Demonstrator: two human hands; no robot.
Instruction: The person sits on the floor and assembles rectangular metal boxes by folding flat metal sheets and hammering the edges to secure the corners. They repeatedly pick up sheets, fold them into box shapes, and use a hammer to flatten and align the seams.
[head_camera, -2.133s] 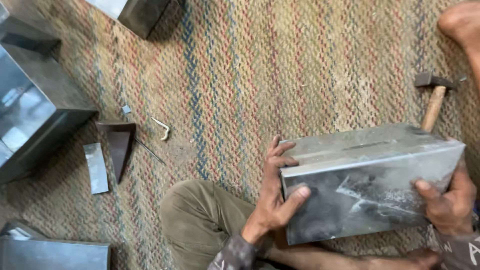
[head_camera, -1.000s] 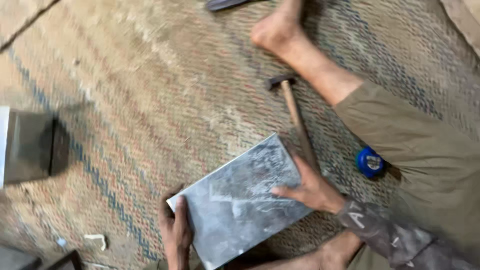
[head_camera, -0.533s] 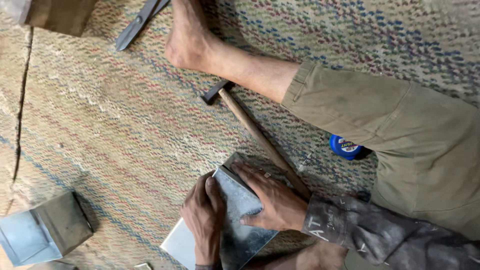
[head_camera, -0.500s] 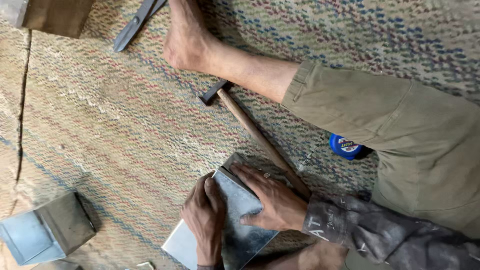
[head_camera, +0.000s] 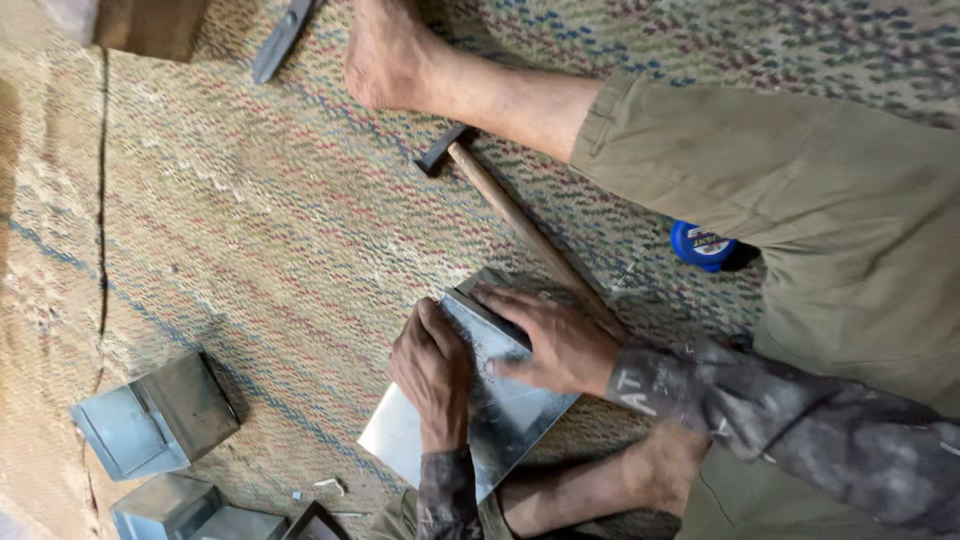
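Woven mat (head_camera: 250, 250) all over the floor. Left hand (head_camera: 432, 372) clamps one side of the tin box (head_camera: 500, 420), and the right hand (head_camera: 552, 340) lies flat on its top face. Looks light and stiff but slick with sharp edges, so I'd grip the flat walls. Hammer (head_camera: 510, 215) just beyond the right fingers.

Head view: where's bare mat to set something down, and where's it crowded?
Widest free patch: woven mat between the hammer, the bare foot and the open metal boxes at lower left. Crowded: around the metal box under left hand and right hand, hemmed by the legs and blue tape measure.
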